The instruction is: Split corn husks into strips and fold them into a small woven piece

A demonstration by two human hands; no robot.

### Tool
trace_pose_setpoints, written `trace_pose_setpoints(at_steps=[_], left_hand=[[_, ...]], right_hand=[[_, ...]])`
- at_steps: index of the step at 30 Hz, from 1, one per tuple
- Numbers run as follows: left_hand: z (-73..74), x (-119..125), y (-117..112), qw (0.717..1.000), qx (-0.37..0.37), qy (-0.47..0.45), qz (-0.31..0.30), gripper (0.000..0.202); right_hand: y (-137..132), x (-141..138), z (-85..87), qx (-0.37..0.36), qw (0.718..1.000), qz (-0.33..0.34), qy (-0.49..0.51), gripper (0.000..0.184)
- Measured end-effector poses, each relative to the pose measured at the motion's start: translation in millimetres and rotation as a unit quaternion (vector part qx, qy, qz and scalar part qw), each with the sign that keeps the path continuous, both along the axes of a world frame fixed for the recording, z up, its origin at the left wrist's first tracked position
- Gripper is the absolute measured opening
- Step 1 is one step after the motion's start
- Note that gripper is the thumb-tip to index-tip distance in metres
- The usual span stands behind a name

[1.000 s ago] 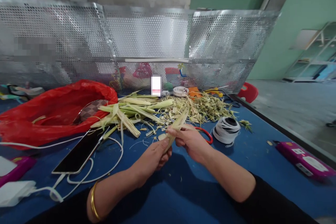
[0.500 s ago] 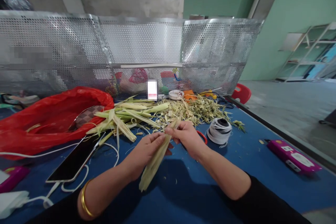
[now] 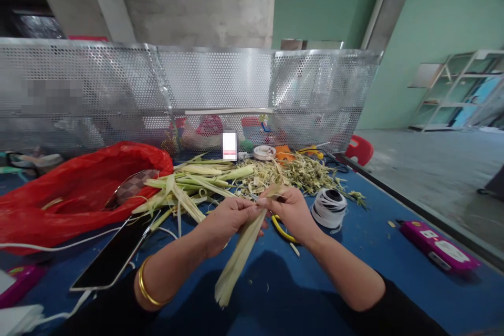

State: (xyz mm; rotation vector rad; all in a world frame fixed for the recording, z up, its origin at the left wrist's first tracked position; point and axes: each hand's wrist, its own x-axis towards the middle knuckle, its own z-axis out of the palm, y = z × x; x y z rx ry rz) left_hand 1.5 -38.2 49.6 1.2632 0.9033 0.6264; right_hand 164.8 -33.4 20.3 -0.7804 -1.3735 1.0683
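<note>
While a pale green leaf strip (image 3: 239, 256) hangs slantwise above the blue tabletop (image 3: 354, 273), a person's 2 bare hands hold it near its upper end. The left hand (image 3: 226, 220), a gold bangle (image 3: 144, 287) on its wrist, has its grip closed around the strip's upper middle, fingers curled over it. The right hand (image 3: 293, 212) has its grip pinched together on the strip's top end, thumb and fingertips pressed to the leaf. The strip's lower end fans out loose, clear of the tabletop, between the 2 forearms.

Just under the right hand lies a yellow-handled tool (image 3: 282, 229), partly hidden by the palm. Beside that hand, to the right, sits a roll of white band (image 3: 329, 205). Beyond the hands, a bundle of long green leaves (image 3: 197, 178) lies across the tabletop, and next to it a heap of shredded trimmings (image 3: 303, 168). A red plastic bag (image 3: 74, 189) slumps at the left with a checked pouch (image 3: 132, 186) against it. In front of the bag a dark phone (image 3: 112, 254) lies face up, a white cable (image 3: 55, 244) running off to the left. A magenta case (image 3: 437, 247) rests well apart at the right edge. A perforated metal screen (image 3: 220, 84) closes off the far side of the tabletop.
</note>
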Motion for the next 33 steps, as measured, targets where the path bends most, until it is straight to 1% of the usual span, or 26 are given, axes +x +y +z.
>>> trace_pose_setpoints(at_steps=[3, 5, 6, 8, 11, 14, 16, 18, 20, 22, 24, 26, 30, 33], left_hand=[[1.8, -6.1, 2.9, 0.996, -0.061, -0.014, -0.059, 0.034], [0.3, -9.1, 4.8, 0.990, -0.087, -0.033, -0.105, 0.034], [-1.6, -9.8, 5.6, 0.988, -0.097, -0.043, -0.115, 0.034], [-7.0, -9.0, 6.7, 0.985, -0.122, -0.061, -0.106, 0.031], [-15.9, -5.1, 8.5, 0.981, -0.160, -0.090, -0.058, 0.025], [-20.6, -2.9, 11.1, 0.980, -0.162, -0.109, -0.021, 0.022], [-21.0, -3.4, 12.8, 0.981, -0.160, -0.109, -0.021, 0.021], [-20.5, -4.2, 13.6, 0.982, -0.159, -0.095, -0.035, 0.020], [-20.4, -3.7, 13.3, 0.986, -0.148, -0.074, -0.035, 0.021], [-21.3, -1.9, 11.9, 0.991, -0.119, -0.055, -0.009, 0.024], [-23.4, 0.5, 10.1, 0.996, -0.075, -0.042, 0.023, 0.028], [-26.2, 2.4, 8.4, 0.998, -0.027, -0.034, 0.040, 0.030], [-29.3, 3.5, 5.4, 0.998, 0.051, 0.000, 0.042, 0.034], [-26.1, 4.1, 3.0, 0.998, 0.048, -0.014, 0.029, 0.032]], right_hand=[[-2.5, -0.2, 0.6, -0.013, 0.999, 0.036, 0.009, 0.018], [-4.1, -1.4, 0.2, -0.022, 0.999, 0.040, 0.008, 0.017], [-4.5, -2.2, -0.3, -0.027, 0.999, 0.039, 0.009, 0.017], [-4.5, -3.7, -2.3, -0.046, 0.997, 0.051, 0.018, 0.018], [-1.8, -4.7, -7.9, -0.093, 0.991, 0.085, 0.045, 0.018], [2.5, -3.5, -14.5, -0.131, 0.981, 0.120, 0.077, 0.024], [4.6, -2.4, -18.0, -0.144, 0.977, 0.130, 0.087, 0.025], [5.3, -1.9, -20.2, -0.148, 0.979, 0.111, 0.084, 0.021], [4.6, -2.5, -20.9, -0.148, 0.983, 0.083, 0.071, 0.019], [3.2, -3.6, -20.1, -0.146, 0.987, 0.048, 0.054, 0.024], [1.8, -4.5, -18.5, -0.142, 0.989, 0.011, 0.032, 0.027], [0.7, -4.8, -16.9, -0.140, 0.990, -0.009, 0.020, 0.027], [-0.9, -4.7, -16.1, -0.141, 0.990, -0.001, 0.030, 0.022], [-1.4, -5.9, -17.1, -0.134, 0.990, 0.031, 0.035, 0.024]])
